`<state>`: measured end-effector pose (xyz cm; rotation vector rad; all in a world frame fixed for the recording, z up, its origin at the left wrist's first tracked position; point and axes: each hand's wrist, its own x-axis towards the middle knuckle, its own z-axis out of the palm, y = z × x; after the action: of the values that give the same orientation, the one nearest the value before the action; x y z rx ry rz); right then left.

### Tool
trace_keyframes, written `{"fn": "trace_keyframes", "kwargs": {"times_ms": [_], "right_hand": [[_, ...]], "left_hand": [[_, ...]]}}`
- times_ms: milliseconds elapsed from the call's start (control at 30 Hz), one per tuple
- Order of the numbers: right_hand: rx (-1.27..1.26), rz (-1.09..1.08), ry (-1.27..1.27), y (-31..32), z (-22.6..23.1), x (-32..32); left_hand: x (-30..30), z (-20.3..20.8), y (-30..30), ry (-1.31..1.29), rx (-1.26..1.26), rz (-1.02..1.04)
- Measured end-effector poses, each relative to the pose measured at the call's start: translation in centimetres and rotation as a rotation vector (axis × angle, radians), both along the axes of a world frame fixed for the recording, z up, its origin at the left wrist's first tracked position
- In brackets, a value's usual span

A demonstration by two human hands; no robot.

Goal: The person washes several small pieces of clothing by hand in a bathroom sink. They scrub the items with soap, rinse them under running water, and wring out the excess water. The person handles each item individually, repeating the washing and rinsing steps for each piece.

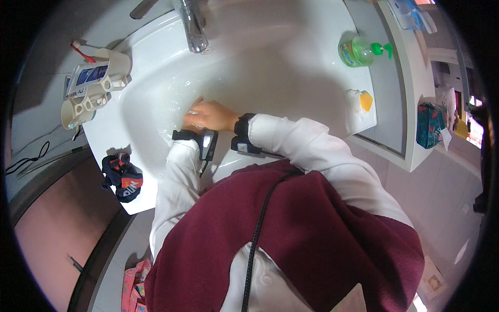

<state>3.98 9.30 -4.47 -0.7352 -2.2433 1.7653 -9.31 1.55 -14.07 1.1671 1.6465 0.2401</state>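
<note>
My two hands are together low in the white washbasin (270, 62), in front of and below the chrome tap (195, 34). My right hand (217, 115) lies across my left hand (191, 124), its fingers closed over it. Most of the left hand's fingers are hidden underneath. A small pale patch shows between the fingers; I cannot tell whether it is foam or wet shine. Cloudy, rippling water surrounds the hands. Both wrists wear black bands, with white sleeves above them.
Bunched dark cloth (123, 177) rests on the basin's left rim. Beige cup holders (117, 65) with a toothpaste tube (91, 75) and red toothbrush (82, 53) stand far left. At the right are a green soap pump bottle (356, 52) and a white packet with yellow (359, 106).
</note>
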Motion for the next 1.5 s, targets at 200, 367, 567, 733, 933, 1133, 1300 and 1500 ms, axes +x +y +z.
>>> {"fn": "trace_keyframes", "kwargs": {"times_ms": [200,367,567,733,933,1133,1300,1500], "right_hand": [[0.336,0.173,-0.035,1.4,-0.6,1.3],[0.324,0.108,-0.412,5.4,-3.7,3.4],[0.514,-0.098,-0.846,8.5,-6.6,6.7],[0.360,-0.080,-0.925,6.5,-7.8,5.9],[0.353,0.101,-0.862,9.6,-11.5,7.5],[0.400,-0.300,-0.725,7.5,-11.8,6.2],[-0.311,-0.335,-0.194,3.4,-5.0,2.7],[-0.571,-0.515,0.005,1.5,-2.0,0.7]], "left_hand": [[1.1,-1.1,1.1,-0.570,-0.069,0.683],[2.6,3.1,3.4,-0.663,-0.384,1.035],[1.9,3.4,1.9,-0.471,-0.103,0.772],[2.6,1.1,1.5,-0.752,-0.238,1.035],[0.8,-3.1,-0.3,-0.494,-0.033,0.754],[2.4,-2.5,1.1,-0.446,-0.107,0.726],[5.3,3.6,3.3,-0.846,-0.355,1.171],[5.3,7.8,4.8,-1.120,-0.191,1.018]]}}
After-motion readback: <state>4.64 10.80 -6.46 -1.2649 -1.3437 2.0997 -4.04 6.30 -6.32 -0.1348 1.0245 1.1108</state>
